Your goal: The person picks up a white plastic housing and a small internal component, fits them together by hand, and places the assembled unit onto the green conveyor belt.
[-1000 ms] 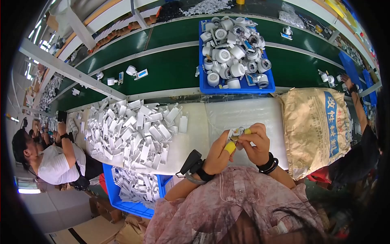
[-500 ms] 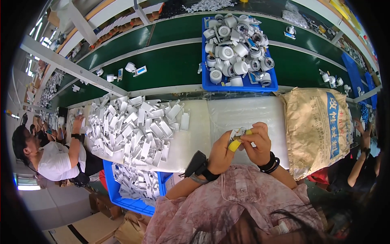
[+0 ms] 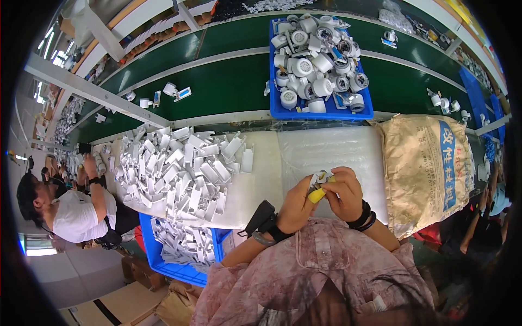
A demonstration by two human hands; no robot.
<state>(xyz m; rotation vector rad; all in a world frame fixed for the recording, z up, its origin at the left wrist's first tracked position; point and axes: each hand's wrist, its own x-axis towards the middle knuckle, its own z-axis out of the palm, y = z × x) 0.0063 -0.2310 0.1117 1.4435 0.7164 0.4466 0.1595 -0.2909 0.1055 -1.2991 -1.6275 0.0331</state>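
Observation:
Both hands meet over the front of the table, close to my body. My left hand (image 3: 296, 209) is closed around one side of a small white and grey plastic part (image 3: 319, 178). The fingers of my right hand (image 3: 345, 194) pinch the part from the other side. Something yellow (image 3: 316, 195) shows at the fingertips; whether it belongs to the part or covers a finger, I cannot tell. My fingers hide much of the part. To the left of my hands lies a heap of white plastic housings (image 3: 182, 168).
A blue crate (image 3: 322, 114) piled with white round-headed units stands beyond the table, by the green conveyor (image 3: 228, 89). A brown paper sack (image 3: 421, 179) stands at the right. A lower blue bin (image 3: 174, 271) holds more white housings. Another person (image 3: 81, 209) works at the left.
My hands stay together at about the same place, and the part and the yellow piece have turned slightly between my fingers. The person at the left has moved a hand.

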